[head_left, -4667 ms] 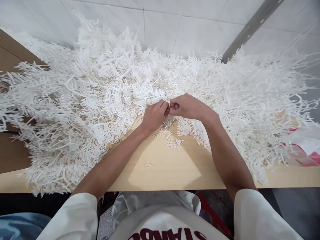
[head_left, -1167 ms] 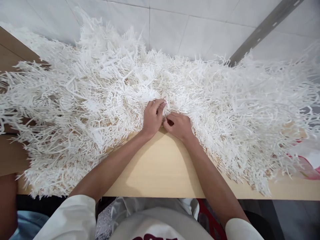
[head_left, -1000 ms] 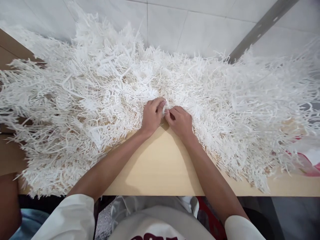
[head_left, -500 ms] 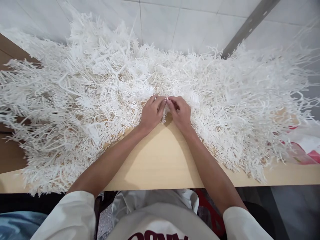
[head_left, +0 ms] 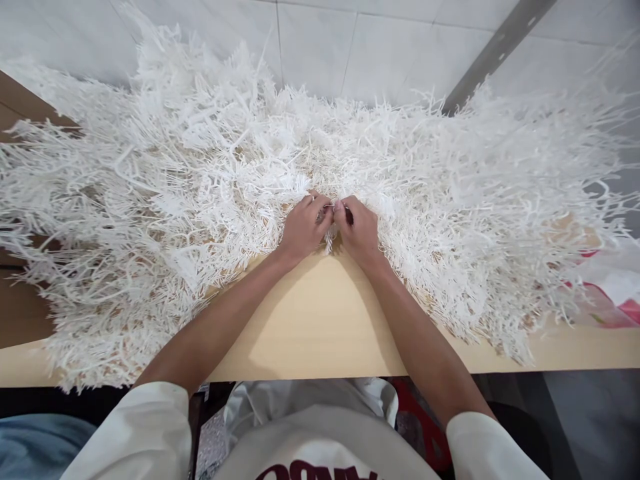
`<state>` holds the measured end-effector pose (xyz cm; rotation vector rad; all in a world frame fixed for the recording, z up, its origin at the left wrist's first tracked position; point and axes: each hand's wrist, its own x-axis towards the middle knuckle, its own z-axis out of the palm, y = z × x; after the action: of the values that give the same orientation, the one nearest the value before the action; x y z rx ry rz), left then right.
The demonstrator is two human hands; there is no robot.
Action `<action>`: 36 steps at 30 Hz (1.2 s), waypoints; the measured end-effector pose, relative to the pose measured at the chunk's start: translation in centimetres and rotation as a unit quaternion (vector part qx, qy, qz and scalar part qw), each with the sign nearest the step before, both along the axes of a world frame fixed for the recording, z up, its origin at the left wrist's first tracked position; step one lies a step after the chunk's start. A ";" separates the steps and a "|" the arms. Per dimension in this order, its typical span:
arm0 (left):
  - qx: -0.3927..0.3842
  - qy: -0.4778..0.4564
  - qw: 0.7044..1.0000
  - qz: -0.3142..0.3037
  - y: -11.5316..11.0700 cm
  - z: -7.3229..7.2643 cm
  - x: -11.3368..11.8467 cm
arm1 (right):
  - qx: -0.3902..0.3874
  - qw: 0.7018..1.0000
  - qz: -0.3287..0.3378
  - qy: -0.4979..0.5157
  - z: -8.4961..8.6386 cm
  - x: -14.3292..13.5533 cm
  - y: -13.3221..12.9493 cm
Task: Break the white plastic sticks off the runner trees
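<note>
A large heap of white, branching plastic strands (head_left: 215, 153) spreads across the wooden table (head_left: 320, 320). At the heap's near edge, my left hand (head_left: 307, 223) and my right hand (head_left: 357, 227) almost meet at the fingertips. Both hands are closed in a pinch on a thin white strand piece (head_left: 329, 240), part of which hangs down between them. The fingers hide most of that piece, and its exact shape is too small to tell.
Brown cardboard (head_left: 25, 307) stands at the left. A clear plastic bag with red parts (head_left: 605, 300) lies at the right end of the table. Behind the heap are a tiled wall (head_left: 320, 47) and a slanted grey metal bar (head_left: 495, 57). Blue fabric (head_left: 43, 447) shows at the lower left.
The fingertips of both hands have shifted slightly down and toward me, and my right hand has moved a little left. The pinched piece is still between them.
</note>
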<state>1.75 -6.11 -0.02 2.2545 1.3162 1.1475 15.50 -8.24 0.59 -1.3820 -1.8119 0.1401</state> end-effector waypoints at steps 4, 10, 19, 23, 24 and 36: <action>-0.010 -0.040 0.999 -0.035 0.2 -0.1 -0.1 | 0.070 0.997 0.013 -0.035 -0.5 0.0 0.0; -0.025 -0.078 0.995 -0.055 0.2 -0.3 0.1 | 0.075 0.994 0.010 -0.076 -0.6 0.0 0.1; -0.044 -0.135 0.989 0.045 1.3 -0.4 -0.6 | 0.075 0.997 0.004 0.011 -0.9 -0.4 -0.7; -0.014 -0.107 0.994 -0.031 0.6 0.0 -0.3 | 0.030 0.983 -0.101 0.149 -0.3 -0.5 -0.2; -0.009 -0.108 0.993 -0.043 0.5 0.1 -0.2 | 0.020 0.983 -0.100 0.156 -0.2 -0.5 0.0; -0.031 -0.146 0.987 -0.061 0.5 0.6 -0.4 | -0.042 0.985 -0.002 0.167 0.5 -0.6 0.0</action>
<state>1.38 -5.62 0.61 1.9984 1.0697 1.3136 14.92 -8.20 1.06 -1.3311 -1.5371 0.4259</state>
